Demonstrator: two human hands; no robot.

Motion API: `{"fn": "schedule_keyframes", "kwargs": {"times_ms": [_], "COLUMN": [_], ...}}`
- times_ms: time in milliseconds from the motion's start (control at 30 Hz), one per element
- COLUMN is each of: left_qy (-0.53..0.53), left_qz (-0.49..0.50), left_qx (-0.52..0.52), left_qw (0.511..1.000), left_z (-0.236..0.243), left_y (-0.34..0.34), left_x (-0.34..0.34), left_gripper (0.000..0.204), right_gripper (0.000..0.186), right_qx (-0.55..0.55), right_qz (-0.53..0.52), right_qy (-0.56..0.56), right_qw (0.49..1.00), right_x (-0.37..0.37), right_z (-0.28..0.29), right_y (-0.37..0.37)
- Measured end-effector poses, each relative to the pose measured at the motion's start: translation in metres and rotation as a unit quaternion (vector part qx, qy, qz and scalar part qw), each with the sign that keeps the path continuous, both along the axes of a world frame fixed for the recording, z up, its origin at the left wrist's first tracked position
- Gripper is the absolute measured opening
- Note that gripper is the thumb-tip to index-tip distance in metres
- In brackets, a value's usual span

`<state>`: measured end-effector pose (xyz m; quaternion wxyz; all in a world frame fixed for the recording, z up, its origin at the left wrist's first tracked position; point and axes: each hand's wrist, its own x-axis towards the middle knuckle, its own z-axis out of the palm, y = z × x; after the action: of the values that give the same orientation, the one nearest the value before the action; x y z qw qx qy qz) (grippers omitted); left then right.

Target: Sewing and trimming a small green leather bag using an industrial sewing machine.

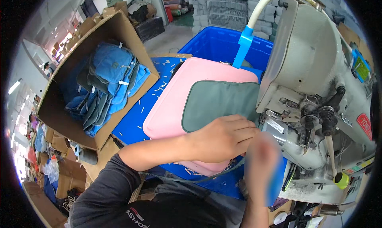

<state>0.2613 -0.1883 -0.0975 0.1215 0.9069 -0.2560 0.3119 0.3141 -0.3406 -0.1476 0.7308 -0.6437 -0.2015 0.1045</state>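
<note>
At frame centre, left hand lies with fingers spread, flattening the pink panel beside the sewing machine; right hand is blurred, fingers unclear.

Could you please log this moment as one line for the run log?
left hand: flat on pink bag, by its grey pocket | right hand: blurred, at sewing machine | behind: blue crate

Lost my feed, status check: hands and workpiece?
Left hand flat on pink panel. Right hand blurred at sewing machine, grip unclear. Nothing blocking.
</note>
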Motion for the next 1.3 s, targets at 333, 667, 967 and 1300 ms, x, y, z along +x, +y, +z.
{"fn": "schedule_keyframes", "kwargs": {"times_ms": [333,667,967,1300], "left_qy": [0.068,0.002,0.072,0.012], "left_qz": [-0.02,-0.046,-0.093,-0.098], "left_qx": [-0.164,-0.007,-0.112,-0.002], "left_qw": [0.984,0.999,0.987,0.995], "left_z": [0.0,0.007,0.005,0.006], "left_y": [0.011,0.012,0.031,0.026], "left_x": [0.006,0.011,0.012,0.018], "left_gripper": [0.027,0.025,0.031,0.028], "right_gripper": [0.007,0.004,0.011,0.013], "right_qx": [-0.075,-0.072,-0.173,-0.122], "right_qz": [-0.011,-0.021,-0.047,-0.01], "right_qy": [-0.07,-0.073,-0.142,-0.087], "right_qw": [0.995,0.995,0.974,0.989], "right_x": [-0.002,-0.001,-0.003,0.004], "right_z": [0.007,0.017,0.017,0.009], "right_y": [0.005,0.005,0.01,0.001]}}
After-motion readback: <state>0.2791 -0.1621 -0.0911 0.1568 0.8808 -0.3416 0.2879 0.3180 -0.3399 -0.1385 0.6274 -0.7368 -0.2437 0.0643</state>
